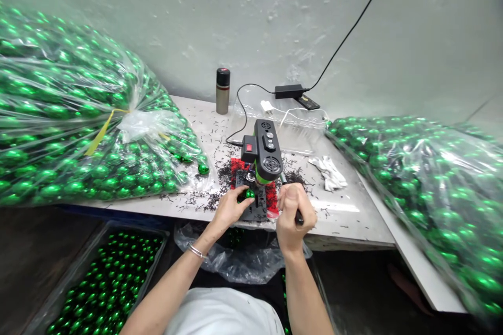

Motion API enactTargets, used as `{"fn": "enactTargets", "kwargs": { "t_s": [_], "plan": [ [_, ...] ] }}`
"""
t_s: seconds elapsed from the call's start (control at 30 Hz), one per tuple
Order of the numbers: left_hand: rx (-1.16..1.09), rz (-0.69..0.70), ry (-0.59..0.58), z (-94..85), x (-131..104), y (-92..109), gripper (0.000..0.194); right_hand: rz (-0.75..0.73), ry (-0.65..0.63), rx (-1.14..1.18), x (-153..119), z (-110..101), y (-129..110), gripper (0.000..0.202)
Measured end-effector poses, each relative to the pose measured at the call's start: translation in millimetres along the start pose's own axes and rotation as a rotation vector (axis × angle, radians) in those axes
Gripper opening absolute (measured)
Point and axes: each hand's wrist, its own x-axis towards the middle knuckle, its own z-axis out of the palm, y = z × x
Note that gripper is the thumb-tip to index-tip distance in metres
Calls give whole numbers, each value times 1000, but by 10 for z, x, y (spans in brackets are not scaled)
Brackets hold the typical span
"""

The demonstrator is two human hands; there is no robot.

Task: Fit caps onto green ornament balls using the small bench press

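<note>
My left hand [231, 205] pinches a shiny green ball [250, 193] between thumb and fingers, at the base of a small black bench machine [268, 149]. The machine has a red switch on its side and round vents on top. My right hand [294, 212] is wrapped round a lever handle [299, 218] with a black grip, at the machine's right side. Red material [272, 199] shows beneath the machine, and many small black bits [223, 178] lie scattered around it. Where the ball meets the machine is partly hidden by my fingers.
Big clear bags of green balls [70, 115] [424, 167] flank the table [361, 220]. Behind the machine are a bottle [222, 91], a power adapter [288, 91] with cables and a clear plastic tray [298, 136]. White gloves [330, 171] lie right. A bin of green balls [106, 277] stands below left.
</note>
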Motion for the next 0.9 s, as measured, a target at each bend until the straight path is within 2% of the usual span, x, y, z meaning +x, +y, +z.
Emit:
{"fn": "enactTargets", "kwargs": {
  "t_s": [0.17, 0.33, 0.5, 0.7, 0.8, 0.9],
  "plan": [
    [242, 113, -58, 3, -22, 88, 29, -61, 9, -2, -36, 2, 29, 35],
    [339, 173, -102, 1, -23, 53, 32, -60, 2, -23, -60, -7, 54, 35],
    [261, 169, -79, 35, -23, 1, 30, -77, -22, -20, -162, -29, 117, 33],
    [153, 144, -81, 37, -2, -24, 28, -184, -57, -7, -403, -17, 376, 28],
    [142, 132, -74, 37, 3, -31, 28, -242, -38, -39, -520, 16, 527, 28],
    [150, 135, -68, 42, -3, -31, 27, -237, 7, -57, -617, 53, 639, 30]
  ]
}}
